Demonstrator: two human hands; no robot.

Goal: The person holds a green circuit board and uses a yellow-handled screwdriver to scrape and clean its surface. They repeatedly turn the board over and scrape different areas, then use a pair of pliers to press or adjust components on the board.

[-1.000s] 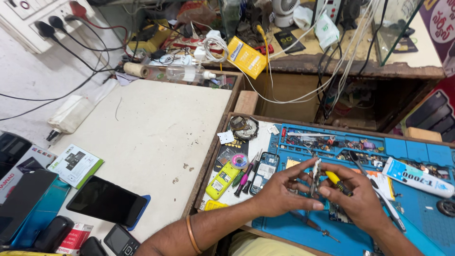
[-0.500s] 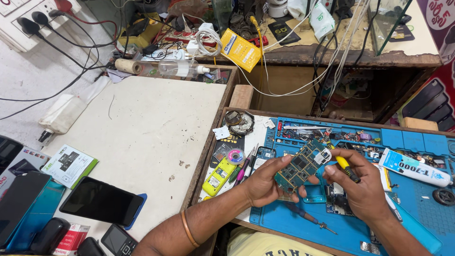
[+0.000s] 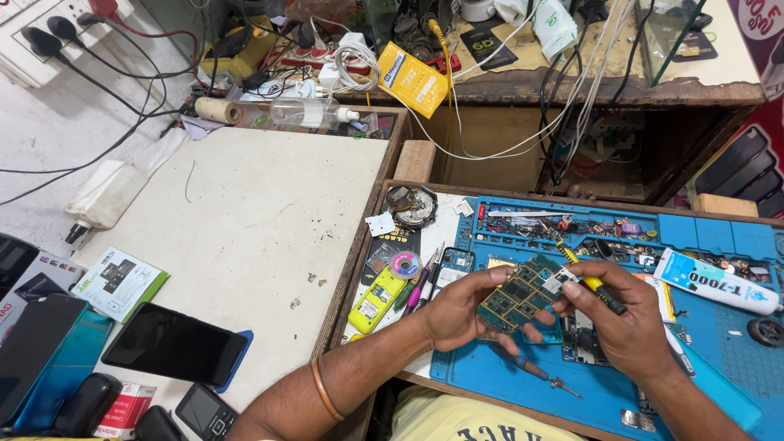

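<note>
Two hands, left hand (image 3: 457, 314) gripping circuit board (image 3: 523, 294), right hand (image 3: 629, 322) holding screwdriver (image 3: 590, 278)

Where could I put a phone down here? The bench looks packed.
The white tabletop is mostly bare between the clear bottle at the back and the black phone in front. The blue mat is crowded: left hand holds a circuit board, right hand a yellow-handled tool, parts around.
</note>
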